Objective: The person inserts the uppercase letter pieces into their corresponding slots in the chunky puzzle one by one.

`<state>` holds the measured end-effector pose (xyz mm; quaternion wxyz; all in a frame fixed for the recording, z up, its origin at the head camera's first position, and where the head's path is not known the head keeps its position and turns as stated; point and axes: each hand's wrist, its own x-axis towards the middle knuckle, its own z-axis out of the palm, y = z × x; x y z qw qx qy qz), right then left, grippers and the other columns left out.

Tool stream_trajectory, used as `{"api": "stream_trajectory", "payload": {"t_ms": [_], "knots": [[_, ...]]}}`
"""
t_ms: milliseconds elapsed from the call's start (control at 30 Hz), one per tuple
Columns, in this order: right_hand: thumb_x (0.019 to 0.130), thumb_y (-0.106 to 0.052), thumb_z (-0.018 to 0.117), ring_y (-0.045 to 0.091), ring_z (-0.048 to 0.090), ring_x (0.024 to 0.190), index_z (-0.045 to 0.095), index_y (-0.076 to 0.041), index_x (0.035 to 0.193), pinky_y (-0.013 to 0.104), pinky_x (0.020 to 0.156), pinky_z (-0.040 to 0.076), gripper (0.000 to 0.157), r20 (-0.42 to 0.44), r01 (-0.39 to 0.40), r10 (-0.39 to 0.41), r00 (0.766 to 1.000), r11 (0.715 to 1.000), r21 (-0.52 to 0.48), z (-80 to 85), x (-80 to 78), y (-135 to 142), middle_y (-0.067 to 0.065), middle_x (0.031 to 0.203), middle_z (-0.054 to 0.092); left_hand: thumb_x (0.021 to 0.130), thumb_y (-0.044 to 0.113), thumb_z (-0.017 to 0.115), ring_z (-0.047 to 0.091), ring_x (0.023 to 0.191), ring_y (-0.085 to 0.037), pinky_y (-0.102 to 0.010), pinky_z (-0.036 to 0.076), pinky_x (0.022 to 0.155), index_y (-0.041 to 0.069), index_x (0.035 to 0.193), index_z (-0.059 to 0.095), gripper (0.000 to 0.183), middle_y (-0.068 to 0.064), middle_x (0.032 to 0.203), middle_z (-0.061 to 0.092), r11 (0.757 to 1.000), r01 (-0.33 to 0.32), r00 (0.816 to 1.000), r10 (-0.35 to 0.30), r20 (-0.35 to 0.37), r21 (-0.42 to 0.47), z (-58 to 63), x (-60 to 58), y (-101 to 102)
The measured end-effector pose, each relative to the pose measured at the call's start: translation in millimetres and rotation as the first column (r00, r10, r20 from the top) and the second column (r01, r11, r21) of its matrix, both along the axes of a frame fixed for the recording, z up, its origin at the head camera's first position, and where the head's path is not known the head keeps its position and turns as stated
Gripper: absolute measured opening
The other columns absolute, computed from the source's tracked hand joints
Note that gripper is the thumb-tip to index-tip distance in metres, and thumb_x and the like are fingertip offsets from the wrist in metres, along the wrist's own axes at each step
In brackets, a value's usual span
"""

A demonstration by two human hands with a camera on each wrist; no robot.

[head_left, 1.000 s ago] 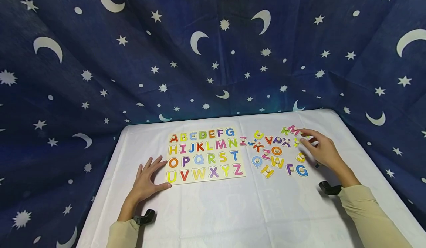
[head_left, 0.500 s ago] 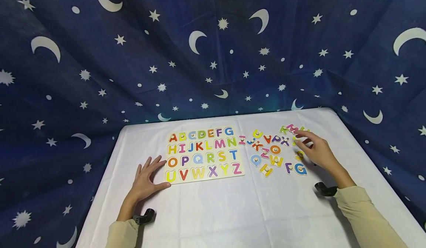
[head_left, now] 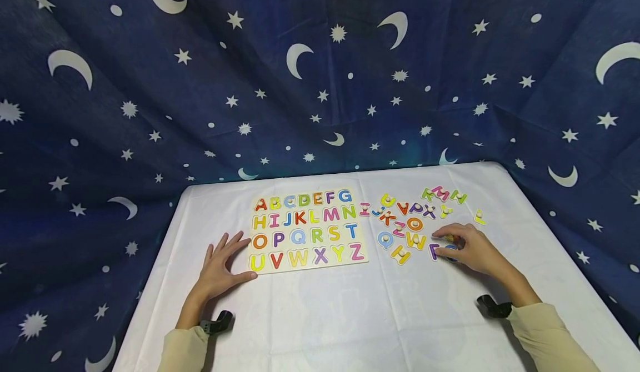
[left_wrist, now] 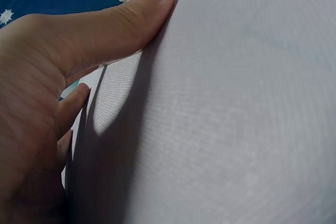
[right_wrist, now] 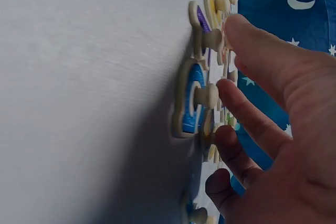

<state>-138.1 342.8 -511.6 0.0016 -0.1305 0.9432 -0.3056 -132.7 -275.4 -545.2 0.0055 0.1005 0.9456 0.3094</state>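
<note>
The letter puzzle board (head_left: 310, 275) lies flat, with knobbed letters in the start of its top row. My left hand (head_left: 216, 271) is spread at its left side, fingertips at the left edge and thumb (left_wrist: 152, 3) on the near corner. My right hand (head_left: 472, 249) hovers over the loose letters, thumb and forefinger apart around the purple F piece (head_left: 433, 252). In the right wrist view the thumb is close to the F's wooden knob (right_wrist: 212, 40). The blue G piece (right_wrist: 191, 100) sits below the fingers, mostly covered in the head view.
Several loose knobbed letters lie right of the board, among them an orange O (head_left: 414, 224), a yellow W (head_left: 416, 241) and a yellow H (head_left: 400, 255). A yellow L (head_left: 479, 216) lies apart at far right. A starry curtain (head_left: 320, 83) hangs behind the white table (head_left: 320, 327).
My right hand has moved from the far letters toward the near side, over the F and G. The green N and yellow L now show. The left hand stays at the board.
</note>
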Motion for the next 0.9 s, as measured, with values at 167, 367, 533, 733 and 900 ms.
{"api": "stream_trajectory", "payload": {"t_ms": [167,367,533,733,900], "knots": [[0.078,-0.021,0.091,0.016,0.048,0.083,0.078,-0.016,0.105,0.029,0.067,0.036,0.031,-0.057,-0.04,0.04,0.998,0.999,-0.006,-7.3,4.3,1,0.003,0.107,0.073,0.068,0.048,0.093,0.013,0.155,-0.044,-0.066,-0.005,0.123,0.016,0.146,0.058,0.092,-0.014,0.162,0.039,1.0,0.0,1.0,0.0,-0.004,-0.005,-0.4,-0.8,0],[0.077,-0.012,0.09,0.015,0.05,0.084,0.081,-0.018,0.094,0.027,0.067,0.038,0.021,-0.144,-0.041,0.038,0.989,0.999,-0.017,-16.7,6.6,1,0.005,0.109,0.073,0.068,0.048,0.093,0.014,0.155,-0.045,-0.066,-0.005,0.123,0.016,0.146,0.058,0.091,-0.015,0.162,0.04,1.0,0.002,1.0,-0.002,-0.005,0.002,-0.3,-0.2,0],[0.078,-0.009,0.089,0.02,0.055,0.092,0.081,-0.017,0.094,0.03,0.071,0.041,0.019,-0.153,-0.015,0.015,0.988,1.0,0.001,-19.2,8.6,1,0.007,0.109,0.073,0.068,0.047,0.093,0.014,0.155,-0.044,-0.066,-0.004,0.123,0.017,0.145,0.058,0.091,-0.014,0.162,0.04,1.0,0.001,1.0,-0.001,-0.002,0.001,-0.8,0.4,1],[0.079,-0.008,0.088,0.022,0.058,0.094,0.08,-0.015,0.098,0.029,0.073,0.045,0.022,-0.15,-0.01,0.01,0.989,1.0,0.004,-13.6,9.8,1,0.006,0.108,0.074,0.067,0.047,0.094,0.013,0.155,-0.044,-0.066,-0.004,0.123,0.017,0.145,0.059,0.091,-0.013,0.162,0.04,1.0,-0.003,1.0,0.003,0.005,0.002,-0.5,0.8,2],[0.081,-0.006,0.086,0.018,0.056,0.087,0.079,-0.015,0.101,0.028,0.07,0.048,0.023,-0.16,-0.018,0.014,0.987,1.0,-0.019,3.2,-0.4,-4,0.004,0.107,0.075,0.068,0.048,0.093,0.013,0.155,-0.044,-0.065,-0.005,0.123,0.016,0.146,0.058,0.092,-0.014,0.162,0.039,1.0,-0.011,1.0,0.011,0.007,-0.007,0.7,0.1,2]]}}
